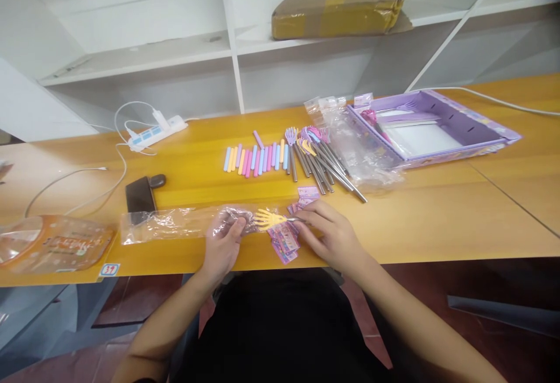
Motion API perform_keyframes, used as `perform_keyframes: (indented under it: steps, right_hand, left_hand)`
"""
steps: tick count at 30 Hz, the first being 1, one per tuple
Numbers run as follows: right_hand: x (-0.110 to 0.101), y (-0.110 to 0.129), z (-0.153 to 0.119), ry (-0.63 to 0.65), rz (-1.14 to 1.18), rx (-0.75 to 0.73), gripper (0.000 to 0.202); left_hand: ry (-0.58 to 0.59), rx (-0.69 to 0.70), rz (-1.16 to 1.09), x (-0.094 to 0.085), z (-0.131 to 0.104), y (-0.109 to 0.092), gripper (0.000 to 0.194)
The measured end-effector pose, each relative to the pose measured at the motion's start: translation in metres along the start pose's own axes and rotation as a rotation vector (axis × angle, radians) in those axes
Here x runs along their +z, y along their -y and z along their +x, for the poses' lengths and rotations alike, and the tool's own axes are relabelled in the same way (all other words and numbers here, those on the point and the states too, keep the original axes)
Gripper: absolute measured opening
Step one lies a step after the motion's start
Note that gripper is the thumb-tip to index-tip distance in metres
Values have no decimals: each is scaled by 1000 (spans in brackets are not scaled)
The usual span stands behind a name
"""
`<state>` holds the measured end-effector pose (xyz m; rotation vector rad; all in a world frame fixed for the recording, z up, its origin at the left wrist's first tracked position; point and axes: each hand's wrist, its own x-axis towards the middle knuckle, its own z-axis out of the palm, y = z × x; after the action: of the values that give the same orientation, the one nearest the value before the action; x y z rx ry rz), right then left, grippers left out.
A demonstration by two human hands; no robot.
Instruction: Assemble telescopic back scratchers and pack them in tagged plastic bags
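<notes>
1. Between the two hands, just above the desk [437, 213], lies a yellow back scratcher [268, 219], its spread prongs turned toward the left hand [224, 244] and its metal rod [294, 219] running back into the right hand [333, 234].
2. Thumb and fingers of the right hand pinch that rod; the left hand is closed on a clear plastic sleeve [175, 225], near the end that faces the prongs.
3. Scratcher and sleeve share nearly one line, roughly along the desk's front edge, the sleeve stretching away to the left of the left hand. Whether the prong tips touch the plastic or sit inside it, I cannot tell.
4. Beneath the scratcher, just beside the right hand's fingertips, printed cards [285, 245] lie loosely overlapped; their lettering is too small to read.
5. Beyond the right hand lie more scratchers [321, 158], rods mostly slanting toward it, with a row of coloured sticks [258, 160] farther from both hands.
6. Well to the left of the left hand, a label [109, 269] on the desk edge reads "39". Print on the orange bag [72, 246] beside it is not legible.
</notes>
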<state>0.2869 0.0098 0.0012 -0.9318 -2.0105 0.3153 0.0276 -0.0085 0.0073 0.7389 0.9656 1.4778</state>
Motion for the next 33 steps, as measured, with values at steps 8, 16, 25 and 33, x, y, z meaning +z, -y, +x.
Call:
perform_keyframes:
  steps: [8, 16, 25, 33]
  right_hand:
    - [0, 1, 1, 47, 51, 9, 19]
    - [-2, 0, 1, 51, 107, 4, 19]
    - [13, 23, -10, 122, 310, 241, 48]
    - [-8, 25, 2, 253, 317, 341, 23]
  left_hand:
    - [119, -44, 98, 2, 0, -1, 35]
    - [178, -98, 147, -4, 0, 4, 34]
    - [277, -117, 360, -6, -5, 7, 30]
    - [14, 88, 79, 0, -1, -1, 35]
